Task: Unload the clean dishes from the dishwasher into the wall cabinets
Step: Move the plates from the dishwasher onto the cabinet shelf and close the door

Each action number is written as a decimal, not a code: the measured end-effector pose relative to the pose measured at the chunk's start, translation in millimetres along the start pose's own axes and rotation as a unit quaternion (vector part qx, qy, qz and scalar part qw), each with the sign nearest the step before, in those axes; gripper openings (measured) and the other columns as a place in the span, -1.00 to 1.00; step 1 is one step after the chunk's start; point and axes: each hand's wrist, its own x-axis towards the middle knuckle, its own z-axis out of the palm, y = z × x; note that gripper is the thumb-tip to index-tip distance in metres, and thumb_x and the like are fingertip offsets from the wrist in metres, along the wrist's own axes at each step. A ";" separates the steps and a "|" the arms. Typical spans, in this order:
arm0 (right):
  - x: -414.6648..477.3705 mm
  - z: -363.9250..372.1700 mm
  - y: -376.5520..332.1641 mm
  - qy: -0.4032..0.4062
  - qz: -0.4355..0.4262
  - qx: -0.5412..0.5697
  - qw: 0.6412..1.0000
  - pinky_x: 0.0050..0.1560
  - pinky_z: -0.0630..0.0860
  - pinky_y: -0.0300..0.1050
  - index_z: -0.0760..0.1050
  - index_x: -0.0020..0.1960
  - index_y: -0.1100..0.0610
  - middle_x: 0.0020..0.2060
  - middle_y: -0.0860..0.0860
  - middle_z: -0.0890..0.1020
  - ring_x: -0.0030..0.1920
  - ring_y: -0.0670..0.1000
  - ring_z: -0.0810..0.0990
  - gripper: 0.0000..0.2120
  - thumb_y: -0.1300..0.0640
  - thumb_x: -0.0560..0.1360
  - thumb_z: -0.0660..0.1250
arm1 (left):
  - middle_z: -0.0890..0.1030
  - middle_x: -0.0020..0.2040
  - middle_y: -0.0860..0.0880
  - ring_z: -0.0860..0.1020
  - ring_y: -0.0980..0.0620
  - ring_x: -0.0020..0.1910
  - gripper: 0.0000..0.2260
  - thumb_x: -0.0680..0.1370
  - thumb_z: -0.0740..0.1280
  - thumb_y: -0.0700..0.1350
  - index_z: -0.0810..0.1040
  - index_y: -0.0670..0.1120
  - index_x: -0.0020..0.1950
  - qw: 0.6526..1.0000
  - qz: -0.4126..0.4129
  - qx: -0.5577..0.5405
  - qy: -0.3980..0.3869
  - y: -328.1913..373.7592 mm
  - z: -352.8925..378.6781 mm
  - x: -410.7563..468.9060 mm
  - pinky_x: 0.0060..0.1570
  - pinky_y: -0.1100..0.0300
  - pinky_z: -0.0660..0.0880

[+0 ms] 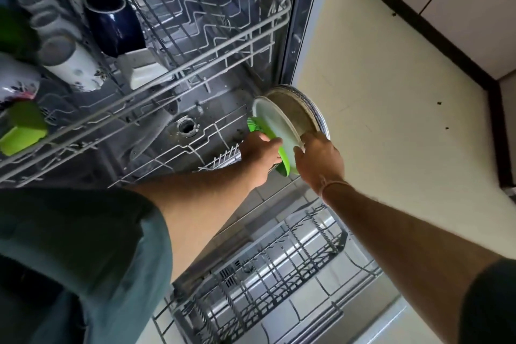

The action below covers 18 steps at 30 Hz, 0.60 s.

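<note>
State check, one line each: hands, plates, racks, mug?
left hand: grips green plate
right hand: grips rim of white plate
green plate: on edge, against white plate
white plate: on edge, more plates behind it
upper rack: pulled out, holds mugs
navy mug: in upper rack, untouched
lower rack: pulled out

Upper rack point(201, 61): overhanging the dishwasher floor, its front rail running close above the stacked plates point(282, 126).
Mugs point(111, 25): crowding the rack's left half; the right half is lying bare.
Floor point(391, 92): lying open right of the plates.
Lower rack point(268, 268): standing pulled out, upright tines filling it.
</note>
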 end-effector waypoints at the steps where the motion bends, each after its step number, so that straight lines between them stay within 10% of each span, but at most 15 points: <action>1: -0.8 0.6 -1.1 -0.009 0.000 -0.009 1.000 -0.02 0.54 0.02 0.51 0.23 0.12 0.14 0.14 0.57 0.04 0.24 0.60 -0.73 0.06 0.58 0.24 | 0.67 -0.07 -0.27 0.69 -0.18 -0.16 -0.88 0.52 0.43 -0.24 0.53 -0.16 -0.19 1.000 -0.002 -0.005 -0.004 -0.6 -0.2 -1.2 -0.12 0.00 0.66; 18: -43.6 -87.0 -20.0 0.031 -0.073 -0.080 0.994 -0.22 0.55 0.01 0.56 -0.03 0.15 -0.12 0.11 0.56 -0.18 0.24 0.60 -0.79 0.08 0.55 0.18 | 0.67 -0.03 -0.23 0.68 -0.09 -0.14 -0.84 0.54 0.42 -0.23 0.58 -0.30 0.04 0.998 0.005 -0.063 -0.005 48.3 -22.3 -89.2 -0.22 0.10 0.67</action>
